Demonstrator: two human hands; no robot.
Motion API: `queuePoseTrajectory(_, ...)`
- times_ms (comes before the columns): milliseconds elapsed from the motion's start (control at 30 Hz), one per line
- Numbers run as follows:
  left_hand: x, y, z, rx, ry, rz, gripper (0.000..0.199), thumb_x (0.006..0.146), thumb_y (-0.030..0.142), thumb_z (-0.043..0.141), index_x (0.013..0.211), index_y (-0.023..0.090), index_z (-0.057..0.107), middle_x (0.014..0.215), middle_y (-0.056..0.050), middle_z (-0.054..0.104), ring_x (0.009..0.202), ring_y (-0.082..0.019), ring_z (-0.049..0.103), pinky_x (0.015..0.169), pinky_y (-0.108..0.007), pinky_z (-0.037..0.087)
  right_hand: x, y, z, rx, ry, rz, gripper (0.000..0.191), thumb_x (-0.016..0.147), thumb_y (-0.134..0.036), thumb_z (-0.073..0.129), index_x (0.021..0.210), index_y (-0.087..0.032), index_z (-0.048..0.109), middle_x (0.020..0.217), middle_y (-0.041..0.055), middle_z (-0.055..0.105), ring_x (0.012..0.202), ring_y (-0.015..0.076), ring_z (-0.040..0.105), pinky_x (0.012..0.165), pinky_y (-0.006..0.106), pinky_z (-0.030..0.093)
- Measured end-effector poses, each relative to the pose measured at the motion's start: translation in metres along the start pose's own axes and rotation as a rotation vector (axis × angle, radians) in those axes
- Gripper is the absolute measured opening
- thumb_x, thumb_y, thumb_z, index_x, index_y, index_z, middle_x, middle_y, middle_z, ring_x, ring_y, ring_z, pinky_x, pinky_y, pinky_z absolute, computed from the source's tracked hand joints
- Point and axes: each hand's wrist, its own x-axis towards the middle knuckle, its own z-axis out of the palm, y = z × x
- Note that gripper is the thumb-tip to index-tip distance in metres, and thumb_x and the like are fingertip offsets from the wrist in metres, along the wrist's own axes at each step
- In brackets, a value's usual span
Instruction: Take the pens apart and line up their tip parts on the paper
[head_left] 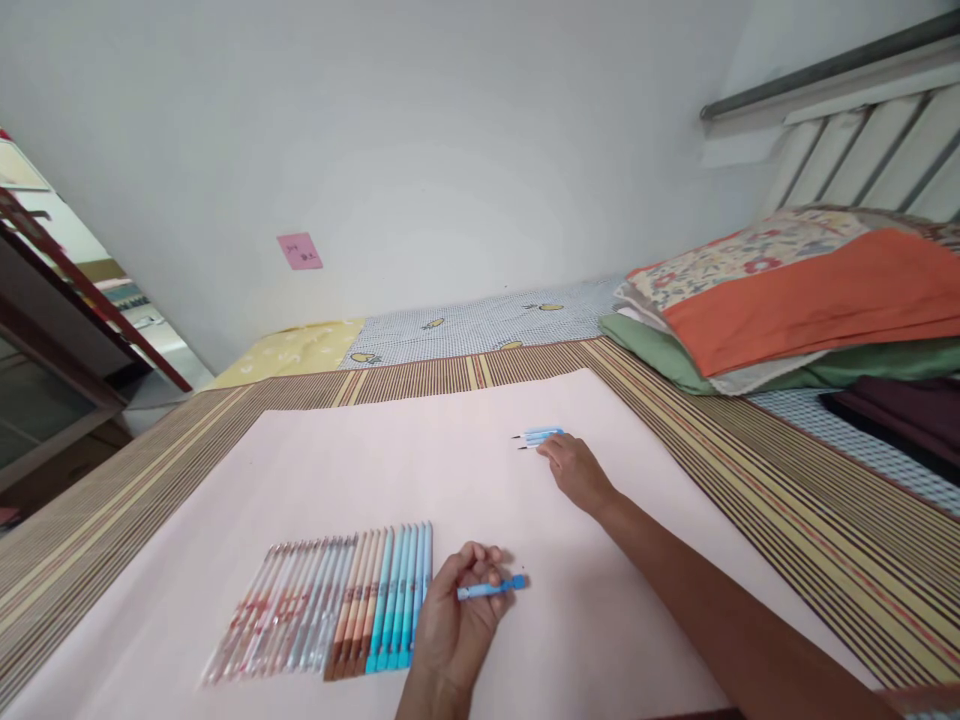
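Note:
My left hand [461,610], palm up with fingers curled, holds a light blue pen [487,589] with a darker blue end pointing right. Farther off to the right, my right hand [576,470] has its fingertips on a small group of blue pens [540,436] whose dark tips point left. Left of my left hand lies a row of pens side by side: clear ones with reddish and grey parts [281,605], then orange-brown ones [360,605], then blue ones [397,600]. All rest on a pale pink sheet [390,460].
Under the sheet is a striped mat [720,470] on a bed. Folded orange and floral bedding [810,300] is piled at the right, with dark cloth [900,420] near it. A white wall [465,150] with a pink note [300,251] stands behind.

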Motion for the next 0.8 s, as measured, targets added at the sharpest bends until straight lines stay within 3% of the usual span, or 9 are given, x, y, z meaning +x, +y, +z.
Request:
queuePoseTrajectory(133,0.0,-0.001,0.0,-0.004,-0.015,-0.009,0.012,0.083,0.018,0.075,0.078,0.01,0.069,0.086,-0.009,0.069,0.06,-0.011,0.059,0.053,-0.023,0.049,-0.01,0.015,-0.004,0.036,0.128,0.197,0.025,0.094,-0.007,0.046,0.1,-0.017,0.069,0.1,0.011,0.07,0.093,0.0238,0.062,0.082,0.034,0.044)
queuePoseTrajectory(267,-0.001,-0.002,0.002,-0.004,-0.007,-0.021,0.012,0.083,0.018,0.076,0.077,0.01,0.069,0.086,-0.008,0.069,0.06,-0.011,0.058,0.053,-0.023,0.049,-0.017,0.025,-0.006,-0.019,0.111,0.348,0.016,0.093,-0.015,0.055,0.099,-0.017,0.069,0.1,0.0119,0.069,0.094,0.0264,0.062,0.082,0.036,0.044)
queuePoseTrajectory(500,-0.001,-0.002,0.002,0.008,-0.004,-0.016,0.012,0.083,0.018,0.075,0.077,0.01,0.069,0.085,-0.009,0.069,0.06,-0.011,0.058,0.052,-0.023,0.048,-0.012,0.023,-0.004,-0.094,0.054,0.441,0.014,0.094,-0.028,0.062,0.098,-0.017,0.07,0.1,0.0122,0.069,0.093,0.0265,0.062,0.079,0.036,0.041)
queuePoseTrajectory(800,-0.001,-0.001,0.004,0.004,-0.024,-0.012,0.014,0.081,0.019,0.077,0.075,0.01,0.068,0.085,-0.009,0.069,0.061,-0.012,0.058,0.052,-0.023,0.048,-0.004,0.013,-0.011,-0.105,-0.042,0.507,0.018,0.095,-0.028,0.063,0.104,-0.014,0.071,0.104,0.0122,0.067,0.098,0.0264,0.062,0.083,0.035,0.041)
